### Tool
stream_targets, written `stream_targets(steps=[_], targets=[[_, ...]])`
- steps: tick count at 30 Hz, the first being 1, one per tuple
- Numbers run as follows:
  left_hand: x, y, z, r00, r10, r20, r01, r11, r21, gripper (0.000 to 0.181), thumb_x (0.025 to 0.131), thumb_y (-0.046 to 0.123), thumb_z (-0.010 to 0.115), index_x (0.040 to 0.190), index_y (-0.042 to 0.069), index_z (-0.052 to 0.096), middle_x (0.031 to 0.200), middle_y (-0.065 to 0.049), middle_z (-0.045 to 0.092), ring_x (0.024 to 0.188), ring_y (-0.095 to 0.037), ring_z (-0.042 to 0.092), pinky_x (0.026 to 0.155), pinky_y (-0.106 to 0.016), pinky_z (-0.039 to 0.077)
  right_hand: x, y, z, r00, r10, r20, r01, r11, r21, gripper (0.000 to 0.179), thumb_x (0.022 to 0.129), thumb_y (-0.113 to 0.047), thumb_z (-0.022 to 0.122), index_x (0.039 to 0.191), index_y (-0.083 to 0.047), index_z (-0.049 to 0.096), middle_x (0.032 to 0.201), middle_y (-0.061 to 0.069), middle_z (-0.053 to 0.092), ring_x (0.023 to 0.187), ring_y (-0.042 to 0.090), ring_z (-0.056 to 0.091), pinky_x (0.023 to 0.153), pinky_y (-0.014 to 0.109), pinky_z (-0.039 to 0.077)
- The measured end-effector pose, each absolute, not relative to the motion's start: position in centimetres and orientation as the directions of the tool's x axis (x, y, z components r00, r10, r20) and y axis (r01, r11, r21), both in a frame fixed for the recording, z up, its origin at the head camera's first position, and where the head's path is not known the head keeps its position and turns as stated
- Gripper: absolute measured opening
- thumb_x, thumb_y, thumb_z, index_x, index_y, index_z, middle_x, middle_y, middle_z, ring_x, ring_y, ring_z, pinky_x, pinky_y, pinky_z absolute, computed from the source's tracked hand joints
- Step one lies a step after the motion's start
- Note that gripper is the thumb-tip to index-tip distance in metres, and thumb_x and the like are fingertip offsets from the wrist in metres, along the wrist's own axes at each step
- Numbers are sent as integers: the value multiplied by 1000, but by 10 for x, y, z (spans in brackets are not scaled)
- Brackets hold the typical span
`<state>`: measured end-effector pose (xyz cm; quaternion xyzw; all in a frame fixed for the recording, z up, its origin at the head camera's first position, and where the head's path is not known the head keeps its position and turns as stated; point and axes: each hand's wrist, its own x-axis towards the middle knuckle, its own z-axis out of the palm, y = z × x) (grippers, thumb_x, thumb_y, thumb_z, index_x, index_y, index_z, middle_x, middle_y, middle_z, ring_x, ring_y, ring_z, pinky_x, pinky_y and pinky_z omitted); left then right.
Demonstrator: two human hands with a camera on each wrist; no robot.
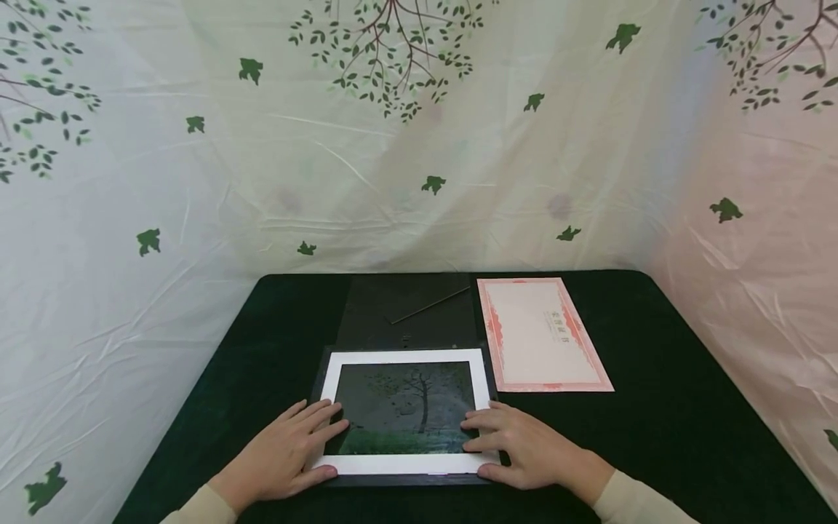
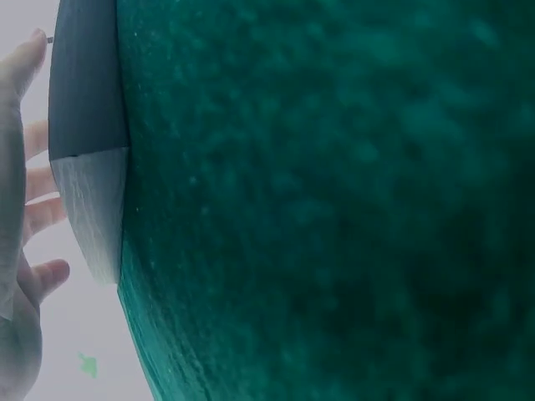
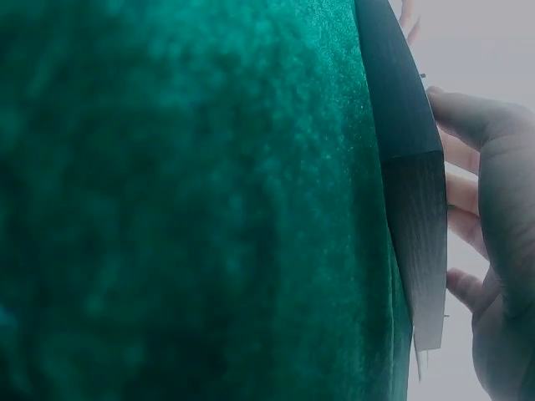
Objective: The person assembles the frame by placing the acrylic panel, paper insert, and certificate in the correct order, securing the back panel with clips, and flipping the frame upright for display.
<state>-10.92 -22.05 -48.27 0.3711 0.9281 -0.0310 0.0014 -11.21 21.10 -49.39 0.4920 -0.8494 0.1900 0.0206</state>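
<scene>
A dark picture frame (image 1: 318,382) lies flat on the table. Within it is a white rectangular border (image 1: 406,464) around a dark glossy panel (image 1: 399,407) that mirrors a tree pattern. My left hand (image 1: 284,447) rests on the left side of the white border, fingers extended and thumb at the lower left corner. Opposite it, my right hand (image 1: 527,445) lies on the right side, fingertips over the border and panel edge. Both wrist views show the frame's thick side (image 2: 88,83) on the cloth, with small thin tabs (image 3: 445,316) sticking out at its upper edge.
Behind the frame lies a flat dark board (image 1: 366,313) with a thin strip (image 1: 428,306) across it. To its right is a pink-bordered certificate sheet (image 1: 537,335). Dark green cloth (image 1: 655,437) covers the table; a leaf-patterned curtain (image 1: 491,145) surrounds it.
</scene>
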Motion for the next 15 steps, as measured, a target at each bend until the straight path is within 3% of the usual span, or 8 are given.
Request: stream_targets(steps=[8,15], targets=[[-114,-218,-485,-721,693,-15,693,719,-53,73,87,77,34,139,29,52,150,-3,41,138,-25,36,106,-58,31,-110,215,-497,-563,-801,203,-815,498,-297,42,92,-51,57,128,-29,62,141,-4,50,132,15,43,101,57,37],[-116,-216,-484,-753,651,-96,654,756,-4,90,78,86,35,146,28,42,155,-5,31,142,-28,28,107,-59,27,-111,218,-501,-665,-738,117,-734,617,-282,71,89,-65,51,148,-27,39,157,1,26,144,21,22,105,64,24]])
